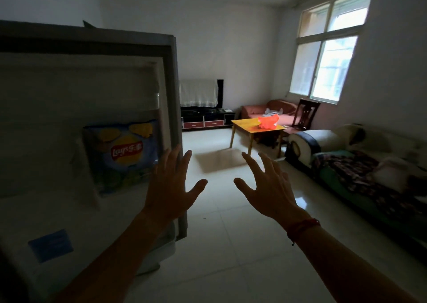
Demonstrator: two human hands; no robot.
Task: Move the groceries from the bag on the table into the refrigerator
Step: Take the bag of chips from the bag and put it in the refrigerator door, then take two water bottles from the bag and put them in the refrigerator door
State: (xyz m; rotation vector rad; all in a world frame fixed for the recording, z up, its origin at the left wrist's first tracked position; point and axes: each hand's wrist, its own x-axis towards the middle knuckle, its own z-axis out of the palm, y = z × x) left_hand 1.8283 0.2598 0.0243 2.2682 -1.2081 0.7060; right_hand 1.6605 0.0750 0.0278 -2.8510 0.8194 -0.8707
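Beside the refrigerator door (69,90), the fingers (186,162) of the left hand (169,189) and right hand (270,189) are spread, holding nothing. A chip bag (122,155) sits in the door; the red bag (268,121) on the far surface (245,125) probably holds more.

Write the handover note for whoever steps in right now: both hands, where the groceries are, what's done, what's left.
Left hand: open, empty, fingers spread at the edge of the open refrigerator door; contact unclear.
Right hand: open, empty, in the air.
Lay's chips bag: standing in the door shelf.
Orange bag: on the yellow table across the room.
Done: chips stowed.
Left: the orange bag's contents cannot be seen from here; check it, bring anything remaining, then close the door.
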